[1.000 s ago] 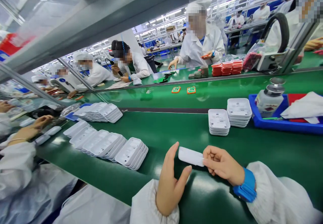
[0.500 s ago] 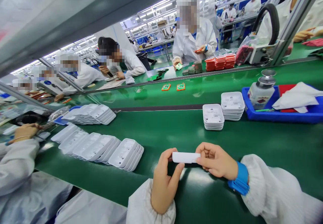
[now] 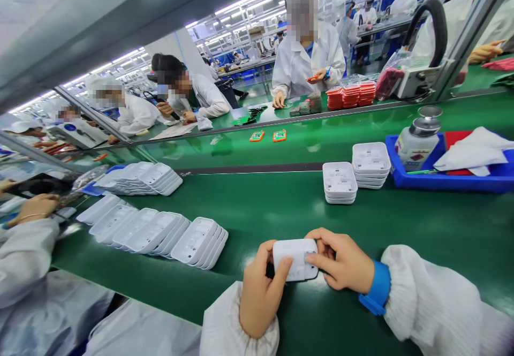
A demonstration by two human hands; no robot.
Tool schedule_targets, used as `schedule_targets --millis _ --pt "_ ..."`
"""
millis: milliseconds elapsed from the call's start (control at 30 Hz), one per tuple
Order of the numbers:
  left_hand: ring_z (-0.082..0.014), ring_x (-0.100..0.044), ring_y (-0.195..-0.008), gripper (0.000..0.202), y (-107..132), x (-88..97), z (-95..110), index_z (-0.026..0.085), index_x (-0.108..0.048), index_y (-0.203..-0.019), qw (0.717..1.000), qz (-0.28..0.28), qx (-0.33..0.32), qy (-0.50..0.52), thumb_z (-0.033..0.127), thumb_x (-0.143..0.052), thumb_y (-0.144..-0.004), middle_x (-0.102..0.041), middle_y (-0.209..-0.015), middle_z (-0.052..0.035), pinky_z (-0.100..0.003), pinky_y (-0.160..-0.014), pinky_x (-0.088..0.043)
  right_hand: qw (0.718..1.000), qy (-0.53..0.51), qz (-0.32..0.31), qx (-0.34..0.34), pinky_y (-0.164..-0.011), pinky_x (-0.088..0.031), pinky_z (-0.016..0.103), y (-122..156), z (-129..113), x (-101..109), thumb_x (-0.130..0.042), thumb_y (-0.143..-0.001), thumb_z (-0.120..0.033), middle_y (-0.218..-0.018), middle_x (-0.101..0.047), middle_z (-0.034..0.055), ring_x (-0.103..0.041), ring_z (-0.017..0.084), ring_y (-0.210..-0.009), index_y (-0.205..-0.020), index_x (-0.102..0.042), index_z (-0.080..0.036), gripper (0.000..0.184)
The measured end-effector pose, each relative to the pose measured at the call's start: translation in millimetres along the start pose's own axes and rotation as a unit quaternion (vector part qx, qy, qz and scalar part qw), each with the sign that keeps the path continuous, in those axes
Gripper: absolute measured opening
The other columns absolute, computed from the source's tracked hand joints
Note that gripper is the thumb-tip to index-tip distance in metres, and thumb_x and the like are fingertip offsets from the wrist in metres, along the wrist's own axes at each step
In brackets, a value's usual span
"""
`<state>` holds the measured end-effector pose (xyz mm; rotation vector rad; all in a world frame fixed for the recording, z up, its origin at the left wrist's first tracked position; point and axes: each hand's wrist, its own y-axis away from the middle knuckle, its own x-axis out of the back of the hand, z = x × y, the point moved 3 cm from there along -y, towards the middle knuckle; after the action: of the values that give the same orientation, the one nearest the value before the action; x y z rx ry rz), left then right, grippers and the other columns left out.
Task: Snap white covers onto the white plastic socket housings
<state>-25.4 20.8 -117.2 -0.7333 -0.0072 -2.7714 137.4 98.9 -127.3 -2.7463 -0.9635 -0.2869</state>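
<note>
I hold a small white plastic cover (image 3: 295, 258) between both hands just above the green belt (image 3: 281, 206). My left hand (image 3: 259, 292) pinches its left edge with thumb and fingers. My right hand (image 3: 341, 262), with a blue wrist strap (image 3: 377, 287), grips its right side, the thumb on its face. The cover's broad face is turned toward me. Both sleeves are white.
Overlapping rows of white covers (image 3: 160, 233) lie to my left, more (image 3: 140, 178) farther back. Two short stacks of covers (image 3: 355, 176) stand ahead right, beside a blue tray (image 3: 450, 182) holding a dispenser bottle (image 3: 417, 142) and cloth. A co-worker's hand (image 3: 34, 209) works at left; several people stand across the line.
My left hand closed onto the cover, which was held only by the right a second ago. The cover turned from edge-on to face-on and came lower, closer to me.
</note>
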Motion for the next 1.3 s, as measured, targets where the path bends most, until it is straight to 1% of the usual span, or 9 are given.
schedule_targets --millis 200,433,600,667,733,867,933,1200,1300 --pt "-0.0083 -0.047 -0.055 0.029 2 -1.5 -3 0.018 -0.053 -0.082 0.967 -0.037 0.111 0.225 0.047 -0.058 -0.081 -0.053 -0.065 0.0039 -0.018 -0.051 -0.039 0.999 0.028 -0.024 0.015 -0.045 -0.031 0.018 2 -2 1 -0.054 -0.081 -0.028 -0.058 -0.044 -0.0053 -0.040 0.009 -0.046 -0.092 -0.058 -0.014 0.018" --pt "-0.0142 -0.058 -0.077 0.029 5 -0.9 -4 0.017 -0.053 -0.081 0.909 0.018 0.183 0.374 0.044 -0.063 -0.078 -0.061 -0.077 -0.0002 -0.021 -0.062 -0.045 0.992 0.088 -0.058 0.070 -0.053 -0.034 0.021 4 -4 -3 -0.061 -0.078 -0.027 -0.061 -0.051 -0.0038 -0.046 0.012 -0.053 -0.093 -0.060 -0.014 0.020" --pt "-0.0182 -0.061 -0.083 0.030 4 -3.7 -2 0.015 -0.057 -0.080 0.876 0.039 0.196 0.438 0.045 -0.058 -0.082 -0.065 -0.084 -0.0042 -0.024 -0.064 -0.049 0.987 0.114 -0.058 0.098 -0.052 -0.034 0.022 4 -6 -3 -0.051 -0.082 -0.029 -0.063 -0.052 -0.0018 -0.046 0.013 -0.054 -0.092 -0.059 -0.015 0.019" --pt "-0.0208 -0.063 -0.083 0.032 4 -5.1 -1 0.014 -0.061 -0.089 0.849 0.024 0.220 0.480 0.045 -0.053 -0.086 -0.067 -0.091 -0.0083 -0.027 -0.060 -0.051 0.986 0.126 -0.049 0.097 -0.052 -0.034 0.022 3 -7 -1 -0.046 -0.083 -0.027 -0.064 -0.052 -0.0008 -0.046 0.013 -0.053 -0.090 -0.059 -0.015 0.019" --pt "-0.0231 -0.064 -0.087 0.033 5 -8.6 0 0.014 -0.063 -0.100 0.806 -0.034 0.251 0.535 0.041 -0.049 -0.088 -0.067 -0.101 -0.0113 -0.029 -0.060 -0.052 0.985 0.140 -0.040 0.093 -0.052 -0.035 0.023 1 -7 1 -0.042 -0.083 -0.026 -0.065 -0.053 0.0003 -0.047 0.014 -0.054 -0.088 -0.057 -0.015 0.019" --pt "-0.0238 -0.060 -0.105 0.035 9 -16.3 5 0.017 -0.065 -0.107 0.692 -0.166 0.262 0.651 0.038 -0.041 -0.091 -0.064 -0.116 -0.0094 -0.041 -0.088 -0.049 0.983 0.159 -0.023 0.089 -0.058 -0.039 0.024 -1 -8 5 -0.033 -0.088 -0.023 -0.071 -0.056 0.0031 -0.051 0.016 -0.061 -0.083 -0.054 -0.016 0.022" --pt "-0.0228 -0.057 -0.112 0.037 13 -19.4 5 0.020 -0.065 -0.109 0.666 -0.201 0.245 0.676 0.039 -0.038 -0.092 -0.062 -0.121 -0.0073 -0.044 -0.097 -0.043 0.982 0.169 -0.015 0.088 -0.058 -0.039 0.025 -3 -8 6 -0.029 -0.091 -0.022 -0.069 -0.055 0.0032 -0.050 0.016 -0.061 -0.081 -0.052 -0.017 0.026" --pt "-0.0206 -0.052 -0.118 0.032 20 -25.7 0 0.024 -0.067 -0.107 0.680 -0.219 0.168 0.679 0.043 -0.052 -0.086 -0.062 -0.121 -0.0047 -0.035 -0.100 -0.041 0.974 0.205 -0.026 0.094 -0.059 -0.038 0.026 -4 -5 5 -0.030 -0.086 -0.020 -0.070 -0.055 0.0043 -0.048 0.017 -0.061 -0.082 -0.052 -0.017 0.023" --pt "-0.0226 -0.053 -0.116 0.032 19 -26.1 0 0.022 -0.068 -0.104 0.705 -0.190 0.177 0.660 0.043 -0.055 -0.084 -0.063 -0.118 -0.0060 -0.035 -0.098 -0.042 0.972 0.209 -0.031 0.097 -0.059 -0.039 0.026 -4 -6 5 -0.030 -0.084 -0.019 -0.070 -0.056 0.0045 -0.050 0.017 -0.061 -0.083 -0.054 -0.016 0.024"
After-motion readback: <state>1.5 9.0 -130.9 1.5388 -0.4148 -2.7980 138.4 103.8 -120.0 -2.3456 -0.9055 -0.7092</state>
